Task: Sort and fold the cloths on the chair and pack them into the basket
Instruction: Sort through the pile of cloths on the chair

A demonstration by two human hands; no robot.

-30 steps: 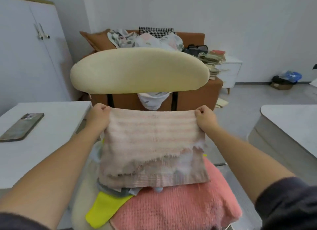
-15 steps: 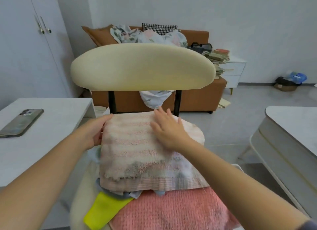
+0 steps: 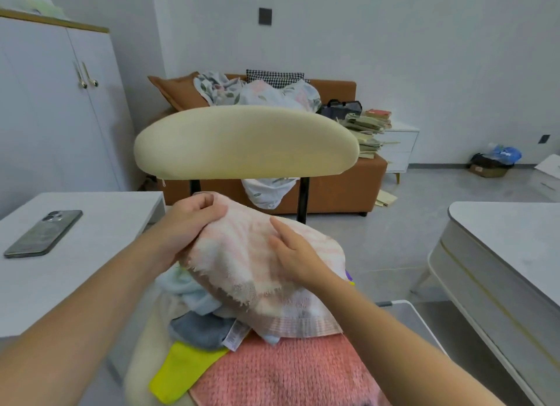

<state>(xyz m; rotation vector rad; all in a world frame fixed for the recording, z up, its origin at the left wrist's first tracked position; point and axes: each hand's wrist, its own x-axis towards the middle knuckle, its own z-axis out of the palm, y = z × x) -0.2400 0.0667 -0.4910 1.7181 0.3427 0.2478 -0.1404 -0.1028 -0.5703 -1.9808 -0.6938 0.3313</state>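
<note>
A pale pink striped cloth (image 3: 242, 254) with a frayed edge lies on top of the pile on the cream chair (image 3: 245, 141). My left hand (image 3: 188, 223) grips its far left corner, lifted a little. My right hand (image 3: 294, 254) lies flat on the cloth's middle with straight fingers. Under it are a light blue cloth (image 3: 188, 290), a grey-blue cloth (image 3: 200, 330), a yellow cloth (image 3: 178, 372) and a coral pink towel (image 3: 288, 372). The white rim of a basket (image 3: 406, 307) shows to the right of the chair, mostly hidden by my right arm.
A white table (image 3: 100, 248) with a phone (image 3: 44, 232) stands on the left. A grey-white table (image 3: 500, 254) is on the right. Behind the chair is a brown sofa (image 3: 342, 190) with bedding, a bag and books. A white cupboard (image 3: 54, 102) fills the far left.
My left hand has lifted the cloth's left corner and brought it towards the middle. My right hand stays flat on the cloth. The camera has tilted up a little.
</note>
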